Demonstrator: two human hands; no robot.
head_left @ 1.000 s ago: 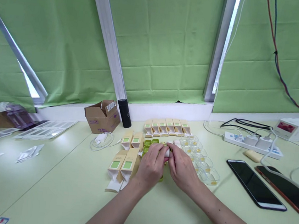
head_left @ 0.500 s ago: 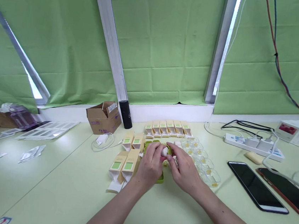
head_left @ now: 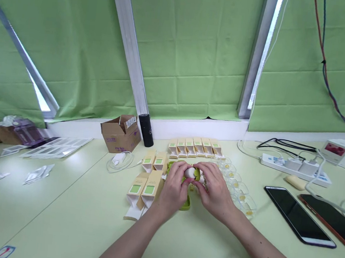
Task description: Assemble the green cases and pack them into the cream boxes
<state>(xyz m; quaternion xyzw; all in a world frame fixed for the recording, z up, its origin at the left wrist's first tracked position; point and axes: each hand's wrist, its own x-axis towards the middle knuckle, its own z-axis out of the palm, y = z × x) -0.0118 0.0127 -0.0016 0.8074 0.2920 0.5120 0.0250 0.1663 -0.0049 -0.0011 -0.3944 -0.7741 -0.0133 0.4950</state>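
Left hand (head_left: 174, 188) and right hand (head_left: 215, 191) fingers pinching small white piece (head_left: 190, 172); green trays (head_left: 185, 206) beneath mostly hidden.

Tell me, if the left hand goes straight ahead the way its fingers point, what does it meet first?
Probably the row of small tan boxes behind the left hand, which holds a small white piece; depth is unclear.

The small white rounded piece (head_left: 190, 172) pinched between the left hand (head_left: 175, 188) and right hand (head_left: 215, 191) looks like smooth, faintly glossy plastic. The pale green table (head_left: 58, 215) has a smooth, softly reflective laminate finish. The tan-and-green small cartons (head_left: 143, 189) are matt card. The clear blister trays (head_left: 240, 191) are shiny plastic. The black phone (head_left: 299, 216) shows glossy glass; the green blinds (head_left: 193, 45) look matt cloth.
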